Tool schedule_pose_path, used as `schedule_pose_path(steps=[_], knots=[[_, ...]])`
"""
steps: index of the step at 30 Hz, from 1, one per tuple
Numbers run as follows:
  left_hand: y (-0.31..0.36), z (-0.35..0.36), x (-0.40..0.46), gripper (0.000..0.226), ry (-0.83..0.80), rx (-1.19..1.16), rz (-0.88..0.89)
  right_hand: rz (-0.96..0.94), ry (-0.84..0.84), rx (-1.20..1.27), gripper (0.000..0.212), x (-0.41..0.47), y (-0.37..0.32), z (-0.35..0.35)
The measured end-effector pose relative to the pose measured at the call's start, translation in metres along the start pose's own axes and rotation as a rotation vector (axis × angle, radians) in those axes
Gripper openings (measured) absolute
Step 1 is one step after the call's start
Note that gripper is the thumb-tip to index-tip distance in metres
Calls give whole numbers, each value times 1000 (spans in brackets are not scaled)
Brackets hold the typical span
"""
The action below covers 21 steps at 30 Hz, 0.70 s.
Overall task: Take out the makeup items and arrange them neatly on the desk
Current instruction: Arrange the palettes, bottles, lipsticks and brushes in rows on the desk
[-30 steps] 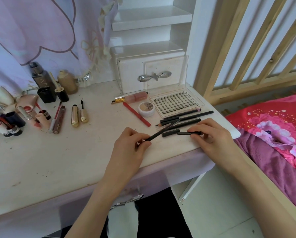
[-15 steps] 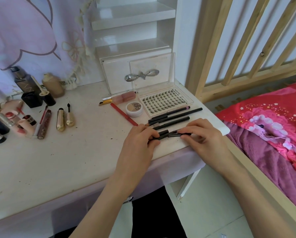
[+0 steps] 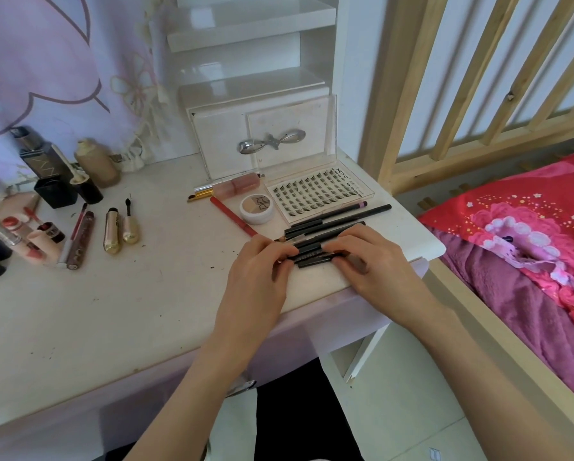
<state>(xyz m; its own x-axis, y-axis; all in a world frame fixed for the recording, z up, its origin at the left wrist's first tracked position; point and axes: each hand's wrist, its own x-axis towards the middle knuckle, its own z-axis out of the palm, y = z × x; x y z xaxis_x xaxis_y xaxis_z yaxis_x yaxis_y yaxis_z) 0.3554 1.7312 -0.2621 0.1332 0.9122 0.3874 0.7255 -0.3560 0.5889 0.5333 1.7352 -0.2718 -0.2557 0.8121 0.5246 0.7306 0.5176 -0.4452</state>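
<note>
My left hand (image 3: 262, 264) and right hand (image 3: 369, 257) pinch a black pencil (image 3: 312, 257) by its ends, fingers curled. Beyond them, more pencils (image 3: 339, 222) lie in a row; this one looks last. Farther left, bottles (image 3: 76, 174) stand less orderly.

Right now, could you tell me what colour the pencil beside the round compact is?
Red, in the head view.
</note>
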Motion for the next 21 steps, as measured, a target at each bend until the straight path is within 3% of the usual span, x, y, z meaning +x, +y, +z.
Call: schedule_pose_path(steps=[5, 21], knots=[[-3, -1, -1, 15, -2, 22, 15, -28, 43, -46, 10, 2, -1, 7], [-9, 1, -6, 22, -16, 97, 77, -20, 89, -119, 12, 4, 1, 8]])
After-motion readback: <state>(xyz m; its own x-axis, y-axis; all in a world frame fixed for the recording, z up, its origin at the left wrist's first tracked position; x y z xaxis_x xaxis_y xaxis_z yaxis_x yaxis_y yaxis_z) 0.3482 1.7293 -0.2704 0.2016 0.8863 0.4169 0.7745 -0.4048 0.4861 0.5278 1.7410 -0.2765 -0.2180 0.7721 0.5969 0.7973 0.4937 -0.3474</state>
